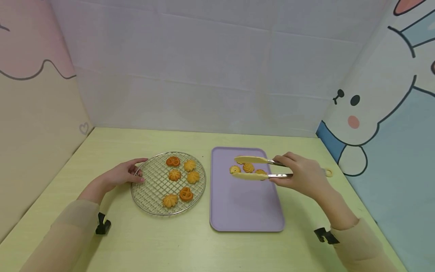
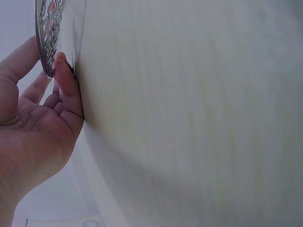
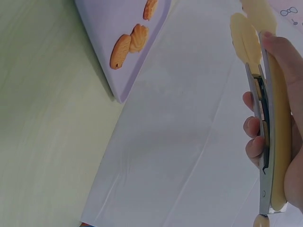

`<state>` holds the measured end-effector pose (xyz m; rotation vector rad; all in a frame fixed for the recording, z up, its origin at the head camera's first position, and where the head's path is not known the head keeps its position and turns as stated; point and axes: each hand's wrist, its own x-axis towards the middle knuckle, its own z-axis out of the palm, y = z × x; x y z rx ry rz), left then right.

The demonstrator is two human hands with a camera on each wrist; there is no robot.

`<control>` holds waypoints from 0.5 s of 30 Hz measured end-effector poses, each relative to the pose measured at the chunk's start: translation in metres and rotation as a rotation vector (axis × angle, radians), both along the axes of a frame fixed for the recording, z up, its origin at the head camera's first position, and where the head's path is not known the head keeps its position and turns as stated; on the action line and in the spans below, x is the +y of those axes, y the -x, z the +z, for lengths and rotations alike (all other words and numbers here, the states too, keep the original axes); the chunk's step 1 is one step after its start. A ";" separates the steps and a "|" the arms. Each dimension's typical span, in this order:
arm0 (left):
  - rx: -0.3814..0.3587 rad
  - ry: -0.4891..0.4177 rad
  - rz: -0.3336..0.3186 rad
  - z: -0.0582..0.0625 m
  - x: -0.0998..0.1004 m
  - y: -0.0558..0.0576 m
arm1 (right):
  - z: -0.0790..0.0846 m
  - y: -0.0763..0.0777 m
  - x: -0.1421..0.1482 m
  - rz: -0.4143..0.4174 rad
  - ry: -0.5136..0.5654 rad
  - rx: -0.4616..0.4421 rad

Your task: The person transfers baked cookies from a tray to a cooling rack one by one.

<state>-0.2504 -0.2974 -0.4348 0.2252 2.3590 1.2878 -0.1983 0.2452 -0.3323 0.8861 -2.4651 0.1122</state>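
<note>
My left hand [image 1: 124,175] grips the left rim of a round wire cooling rack [image 1: 149,189], its thumb and fingers on either side of the rim [image 2: 46,61] in the left wrist view. Pretzel-shaped cookies [image 1: 186,194] and several flower-shaped cookies [image 1: 170,200] lie on the mesh. In my right hand [image 1: 304,175] is a pair of tongs [image 1: 251,176] with yellow tips, spread apart over the far part of a purple tray [image 1: 244,207]. Several golden cookies [image 1: 248,167] sit on that tray beneath the tongs, partly hidden by them. Nothing shows pinched between the tips [image 3: 246,40] in the right wrist view.
Rack and tray are side by side on a pale wood-grain table [image 1: 190,245], a narrow gap between them. A white sheet [image 1: 204,75] closes off the back, and cartoon-printed panels [image 1: 401,181] stand at both sides. Black clips [image 1: 103,224] are fixed near the sleeves.
</note>
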 end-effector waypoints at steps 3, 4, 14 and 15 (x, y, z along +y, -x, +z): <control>-0.004 -0.007 0.001 0.001 0.001 -0.001 | -0.003 0.000 0.006 -0.010 0.002 0.012; -0.005 -0.007 0.001 0.002 0.001 -0.001 | -0.003 0.001 0.008 -0.014 0.001 0.015; 0.006 0.015 0.005 0.004 0.002 -0.002 | -0.012 0.002 0.025 -0.069 -0.001 0.008; 0.005 0.015 0.006 0.004 0.002 -0.002 | -0.013 0.002 0.026 -0.077 -0.007 0.003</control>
